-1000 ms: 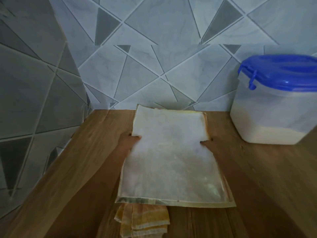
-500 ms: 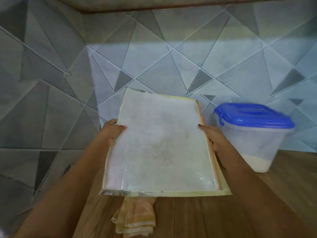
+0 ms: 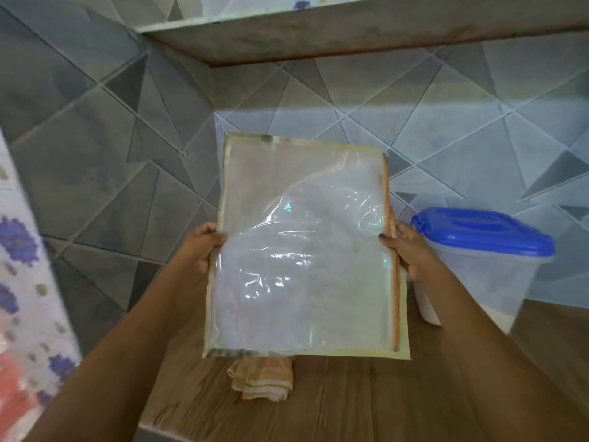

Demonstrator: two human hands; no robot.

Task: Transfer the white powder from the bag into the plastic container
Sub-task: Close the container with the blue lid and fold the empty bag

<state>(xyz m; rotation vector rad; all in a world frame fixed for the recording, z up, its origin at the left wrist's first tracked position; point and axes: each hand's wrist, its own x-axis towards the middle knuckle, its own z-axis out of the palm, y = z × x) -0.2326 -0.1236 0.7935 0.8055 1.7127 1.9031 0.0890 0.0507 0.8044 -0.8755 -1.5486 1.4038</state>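
We see folded orange-cream cloth on brown wooden counter; grey triangle-patterned wall tiles; floral curtain at frame's left edge.

No writing, label, brand, number or sign can be read anywhere in view. The clear bag shows only glare and creases on its plastic face, and its yellowish border carries no legible print. The container and its blue lid are plain, with nothing written or stuck on them. The wall tiles bear only a triangle pattern, and the cloth at the left edge only printed flowers.
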